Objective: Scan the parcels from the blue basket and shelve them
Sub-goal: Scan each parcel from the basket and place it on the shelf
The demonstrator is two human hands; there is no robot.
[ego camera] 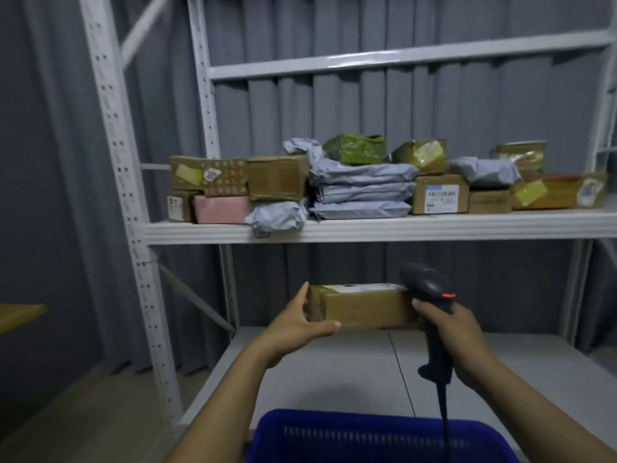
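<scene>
A long brown cardboard parcel (pixel 364 307) with a white label on top is held up in front of the lower shelf. My left hand (pixel 300 320) grips its left end, thumb under the front edge. My right hand (pixel 454 332) grips the handle of a black barcode scanner (pixel 430 289), whose head sits at the parcel's right end with a red light showing. The scanner's cable hangs down toward the blue basket (pixel 377 436) at the bottom of the view; I cannot see what the basket holds.
The middle shelf (pixel 367 228) carries several shelved parcels: brown boxes, grey mailer bags (pixel 360 192), a pink packet and green and yellow packets. The white lower shelf board (pixel 334 365) lies under my hands. White perforated uprights (pixel 133 228) stand at left; grey curtain behind.
</scene>
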